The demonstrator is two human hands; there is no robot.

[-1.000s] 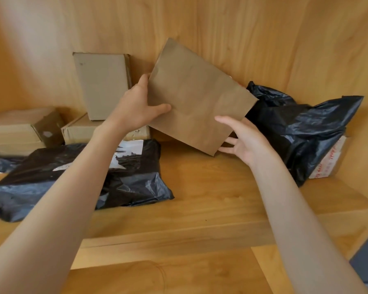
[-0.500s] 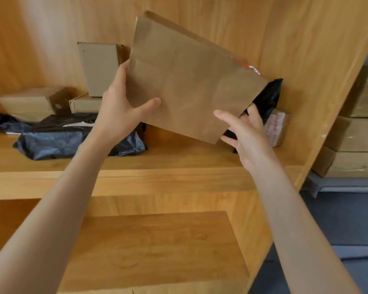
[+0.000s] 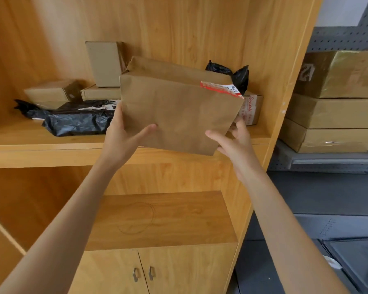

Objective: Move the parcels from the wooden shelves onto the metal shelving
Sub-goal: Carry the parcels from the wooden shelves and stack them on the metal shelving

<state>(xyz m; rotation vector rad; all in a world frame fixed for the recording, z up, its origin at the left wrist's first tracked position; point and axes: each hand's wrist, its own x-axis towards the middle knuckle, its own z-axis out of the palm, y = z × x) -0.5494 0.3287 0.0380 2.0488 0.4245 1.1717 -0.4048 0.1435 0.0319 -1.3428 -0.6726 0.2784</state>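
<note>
Both hands on brown paper parcel (image 3: 179, 115), lifted clear of wooden shelf (image 3: 51, 145). Left hand (image 3: 123, 136) grips its lower left edge, thumb across front; right hand (image 3: 234, 143) cups lower right corner. Step: carry-out. Next, likely: swing past right hand toward metal shelving (image 3: 327, 158), find free spot beside three stacked boxes (image 3: 334, 115) there. Behind hands on wooden shelf: four cardboard boxes, two black poly bags.

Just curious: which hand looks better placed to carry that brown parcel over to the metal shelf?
Probably the right hand: it grips the brown paper parcel on the side nearest the metal shelving.
</note>
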